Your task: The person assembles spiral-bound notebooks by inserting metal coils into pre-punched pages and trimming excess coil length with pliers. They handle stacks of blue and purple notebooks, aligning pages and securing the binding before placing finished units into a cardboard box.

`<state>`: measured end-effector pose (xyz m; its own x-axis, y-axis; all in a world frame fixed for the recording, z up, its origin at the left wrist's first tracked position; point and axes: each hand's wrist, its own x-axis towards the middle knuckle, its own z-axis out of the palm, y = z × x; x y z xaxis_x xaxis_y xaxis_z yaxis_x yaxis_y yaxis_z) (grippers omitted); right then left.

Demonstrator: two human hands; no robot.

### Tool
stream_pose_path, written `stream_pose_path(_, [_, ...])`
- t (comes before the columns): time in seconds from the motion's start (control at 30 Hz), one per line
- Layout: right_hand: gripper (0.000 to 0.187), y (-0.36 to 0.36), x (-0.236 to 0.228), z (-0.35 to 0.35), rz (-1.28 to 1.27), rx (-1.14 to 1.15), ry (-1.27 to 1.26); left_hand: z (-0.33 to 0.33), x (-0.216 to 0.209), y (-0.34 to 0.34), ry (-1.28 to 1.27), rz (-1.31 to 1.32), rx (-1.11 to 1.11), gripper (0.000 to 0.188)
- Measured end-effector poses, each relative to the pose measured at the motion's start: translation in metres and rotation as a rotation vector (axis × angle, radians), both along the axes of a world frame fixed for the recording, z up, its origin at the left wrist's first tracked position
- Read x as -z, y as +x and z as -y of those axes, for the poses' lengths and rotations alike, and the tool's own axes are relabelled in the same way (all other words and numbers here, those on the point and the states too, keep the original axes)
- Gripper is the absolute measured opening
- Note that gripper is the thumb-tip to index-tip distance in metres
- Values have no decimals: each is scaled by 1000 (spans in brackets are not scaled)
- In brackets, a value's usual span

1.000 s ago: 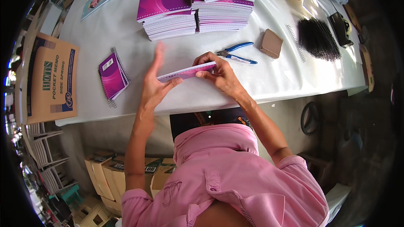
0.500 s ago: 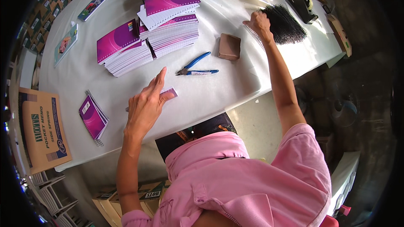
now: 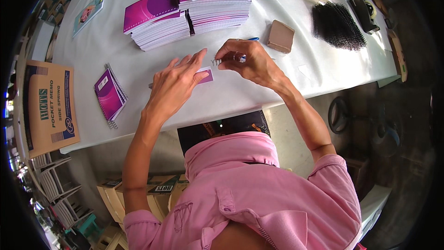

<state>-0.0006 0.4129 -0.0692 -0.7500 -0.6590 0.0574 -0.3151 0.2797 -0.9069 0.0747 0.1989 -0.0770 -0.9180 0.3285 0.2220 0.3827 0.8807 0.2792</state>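
My left hand [image 3: 175, 82] holds a small purple-covered notebook [image 3: 207, 77] near the table's front edge, the thumb pressed on its cover. The palm and outstretched fingers hide most of the notebook. Just right of it, my right hand [image 3: 249, 62] pinches a dark spiral binding coil [image 3: 216, 62] between thumb and fingers. The coil's tip points toward the notebook's edge, with a small gap between them. Behind the right hand, cutting pliers lie mostly covered, with the end of one blue handle [image 3: 253, 39] showing.
Tall stacks of purple notebooks [image 3: 159, 30] stand at the back. A brown block [image 3: 280, 36] sits right of centre, then a pile of black coils [image 3: 336, 25] and a tape dispenser [image 3: 364, 14]. At left lie a spiral-bound notebook [image 3: 108, 95] and a cardboard box [image 3: 50, 106].
My right hand has come left from the coil pile, bringing a coil to the notebook. My left hand still holds the notebook. The whole view has shifted.
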Motion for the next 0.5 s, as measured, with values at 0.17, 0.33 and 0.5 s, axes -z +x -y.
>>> stream_pose_path(0.17, [15,-7,4,4,-94,-176,-41,1,0,-1,3,22,4,52])
stream_pose_path(0.33, [12,-17,3,-2,-144,-310,112,2,2,0,-12,36,17,53])
stream_pose_path(0.5, [13,-22,15,5,-266,-355,-26,3,4,0,-27,49,15,54])
